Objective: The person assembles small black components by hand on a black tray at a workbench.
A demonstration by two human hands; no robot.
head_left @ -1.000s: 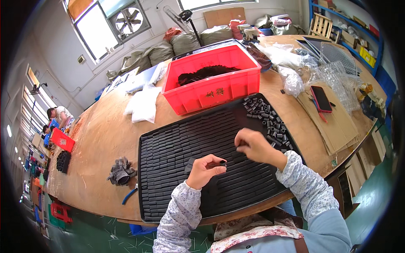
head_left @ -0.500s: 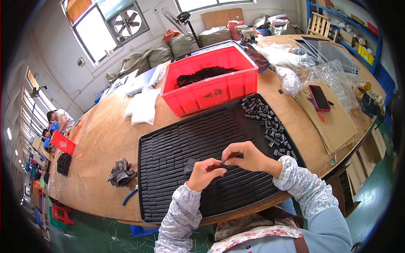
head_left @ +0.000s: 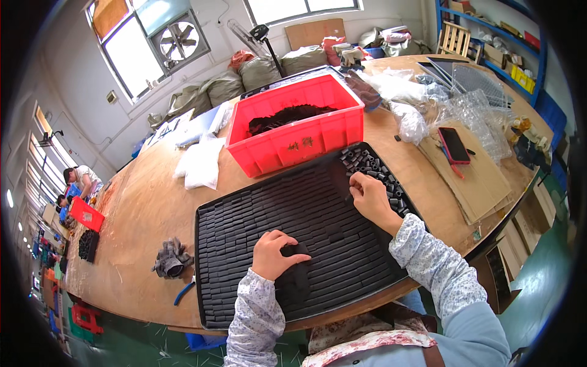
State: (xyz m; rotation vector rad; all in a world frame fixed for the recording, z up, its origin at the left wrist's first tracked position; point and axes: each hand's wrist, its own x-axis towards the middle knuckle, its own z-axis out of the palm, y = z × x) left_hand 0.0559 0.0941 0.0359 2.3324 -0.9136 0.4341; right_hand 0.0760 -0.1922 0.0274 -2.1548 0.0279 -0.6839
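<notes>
A large black tray (head_left: 198, 269) lies before me, filled with tight rows of small black pieces (head_left: 244, 226). My left hand (head_left: 276, 254) rests low over the rows, thumb and fingers curled round a dark flat piece (head_left: 297, 249) that barely stands out against the tray. Toward the tray's right side, my right hand (head_left: 374, 199) has its fingertips pinched together; anything small between them blends into the black. Beside that hand, short black tubes (head_left: 367, 160) lie in a loose heap along the tray's right edge.
A red crate (head_left: 296, 147) holding black material stands behind the tray. Left of the tray are a dark glove (head_left: 172, 258) and blue-handled pliers (head_left: 184, 291). Cardboard (head_left: 471, 189) with a phone (head_left: 454, 145) lies at right, near clear plastic packaging (head_left: 477, 122). People work far left.
My hands were together above the tray, fingertips meeting at a small dark piece. They have parted: the right went up toward the loose tubes, the left moved slightly left.
</notes>
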